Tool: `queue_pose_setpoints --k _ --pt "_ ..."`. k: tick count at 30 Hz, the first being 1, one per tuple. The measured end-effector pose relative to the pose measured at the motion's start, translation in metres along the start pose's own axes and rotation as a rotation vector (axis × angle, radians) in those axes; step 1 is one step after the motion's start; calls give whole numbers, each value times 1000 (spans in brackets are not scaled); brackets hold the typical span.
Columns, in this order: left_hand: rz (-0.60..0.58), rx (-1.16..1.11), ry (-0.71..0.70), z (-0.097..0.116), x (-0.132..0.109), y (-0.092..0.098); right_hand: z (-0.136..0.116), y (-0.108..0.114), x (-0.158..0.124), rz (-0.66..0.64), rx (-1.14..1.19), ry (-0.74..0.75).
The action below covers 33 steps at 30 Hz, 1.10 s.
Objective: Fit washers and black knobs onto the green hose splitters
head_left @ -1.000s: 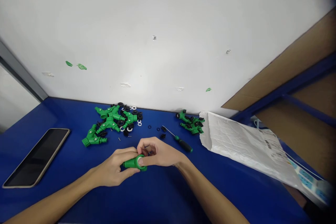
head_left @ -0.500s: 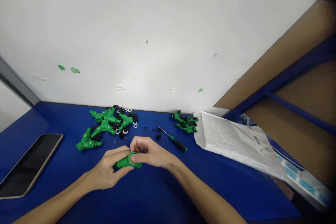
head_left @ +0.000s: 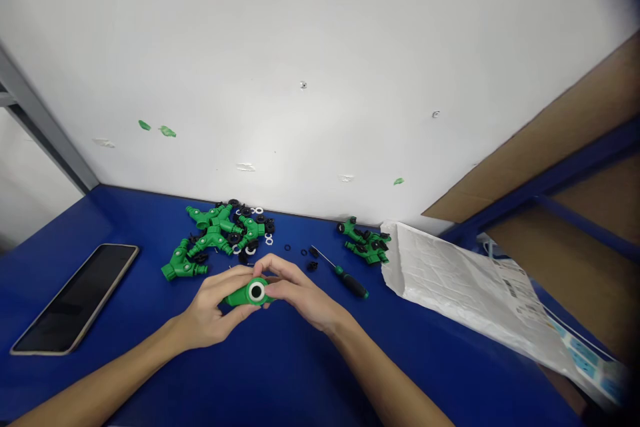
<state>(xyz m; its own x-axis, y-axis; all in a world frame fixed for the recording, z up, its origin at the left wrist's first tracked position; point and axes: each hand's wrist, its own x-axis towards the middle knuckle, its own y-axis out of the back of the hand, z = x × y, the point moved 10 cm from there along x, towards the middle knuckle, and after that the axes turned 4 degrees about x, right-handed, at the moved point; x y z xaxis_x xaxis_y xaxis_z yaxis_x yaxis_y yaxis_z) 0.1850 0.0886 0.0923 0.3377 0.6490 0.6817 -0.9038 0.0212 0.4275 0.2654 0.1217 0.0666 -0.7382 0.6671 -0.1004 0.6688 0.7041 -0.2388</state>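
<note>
My left hand (head_left: 213,303) and my right hand (head_left: 300,290) hold a green plastic hose connector (head_left: 245,293) between them above the blue table (head_left: 150,373). A white ring (head_left: 257,291) with a dark centre sits in the connector's round end, which faces up toward me. The left fingers wrap its body, while the right fingertips rest against the end near the ring. Part of the connector is hidden by my fingers.
Several green Y-shaped connectors (head_left: 215,237) lie with black and white small parts beyond my hands. A smaller green group (head_left: 365,245) lies to the right, near a green-handled screwdriver (head_left: 350,285). A phone (head_left: 75,298) lies left; a white plastic bag (head_left: 450,280) lies right.
My right thumb has come off the connector's end, which now shows the white ring. The connector has turned its end toward me, and both hands have drawn slightly closer around it.
</note>
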Motion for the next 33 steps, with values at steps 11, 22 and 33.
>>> queue_pose_setpoints --k 11,22,33 --pt "-72 -25 -22 -1 -5 -11 -6 0 -4 42 -253 114" --pt "-117 -56 -54 0 -9 -19 -4 0 -11 4 -290 130" --pt "-157 -111 -8 -1 -7 -22 0 0 -9 18 -197 177"
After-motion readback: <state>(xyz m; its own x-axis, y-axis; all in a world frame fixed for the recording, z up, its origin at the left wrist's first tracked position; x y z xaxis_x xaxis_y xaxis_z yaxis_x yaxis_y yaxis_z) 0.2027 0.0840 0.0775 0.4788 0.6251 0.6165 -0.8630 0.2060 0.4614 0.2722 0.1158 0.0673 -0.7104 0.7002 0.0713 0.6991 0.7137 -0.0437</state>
